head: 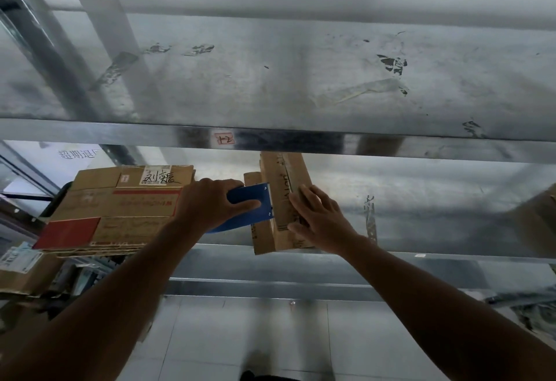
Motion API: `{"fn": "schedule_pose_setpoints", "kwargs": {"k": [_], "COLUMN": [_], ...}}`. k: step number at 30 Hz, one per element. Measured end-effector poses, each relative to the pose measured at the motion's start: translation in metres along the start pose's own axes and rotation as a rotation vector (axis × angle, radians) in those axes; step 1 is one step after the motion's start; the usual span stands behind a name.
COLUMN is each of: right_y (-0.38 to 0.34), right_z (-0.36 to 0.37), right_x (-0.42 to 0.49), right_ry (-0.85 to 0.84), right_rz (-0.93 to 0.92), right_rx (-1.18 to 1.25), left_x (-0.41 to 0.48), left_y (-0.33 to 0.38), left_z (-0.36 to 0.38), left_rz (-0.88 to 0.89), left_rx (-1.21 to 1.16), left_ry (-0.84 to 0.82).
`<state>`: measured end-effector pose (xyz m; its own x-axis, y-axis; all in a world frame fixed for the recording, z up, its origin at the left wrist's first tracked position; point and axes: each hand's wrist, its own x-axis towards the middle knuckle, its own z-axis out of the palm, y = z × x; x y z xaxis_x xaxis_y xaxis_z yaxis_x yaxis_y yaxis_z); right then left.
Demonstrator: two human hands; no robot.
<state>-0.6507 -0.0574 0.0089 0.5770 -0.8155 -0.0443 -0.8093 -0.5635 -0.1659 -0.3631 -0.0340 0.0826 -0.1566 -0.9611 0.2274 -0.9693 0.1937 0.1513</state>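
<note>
Above the left hand [210,203] and the right hand [319,221], scuffed galvanised shelving [301,79] with tape scraps, and a small red-edged label [224,139] on its front edge. Below the wrists, pale floor tiles [240,335]. Left of the left hand, a flat pile of cartons [120,209] with a red patch and a handwritten sticker.

Left hand clamped on a blue panel [252,200], fingers curled over its far edge, thumb across its face. Right hand spread wide, fingers straight, pressed flat against the side of an upright carton [282,188].

Between the two hands, that upright carton on end on the lower shelf [421,215]: brown, with dark lettering, and a slimmer carton [260,236] tight against its left face. Blue panel thin, glossy, two rivets near its edge, touching the slimmer carton.
</note>
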Motion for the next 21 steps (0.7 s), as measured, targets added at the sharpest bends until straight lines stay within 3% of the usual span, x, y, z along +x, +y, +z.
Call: {"fn": "schedule_pose_setpoints", "kwargs": {"k": [4, 21], "right_y": [-0.003, -0.003], "right_z": [0.011, 0.018], "right_x": [0.008, 0.02], "right_ry": [0.106, 0.244], "right_rz": [-0.022, -0.007], "right_rx": [-0.024, -0.029], "left_x": [0.002, 0.009], "left_y": [-0.012, -0.033], "left_z": [0.002, 0.016], "left_rz": [0.032, 0.16], "left_rx": [0.004, -0.06], "left_ry": [0.01, -0.02]}}
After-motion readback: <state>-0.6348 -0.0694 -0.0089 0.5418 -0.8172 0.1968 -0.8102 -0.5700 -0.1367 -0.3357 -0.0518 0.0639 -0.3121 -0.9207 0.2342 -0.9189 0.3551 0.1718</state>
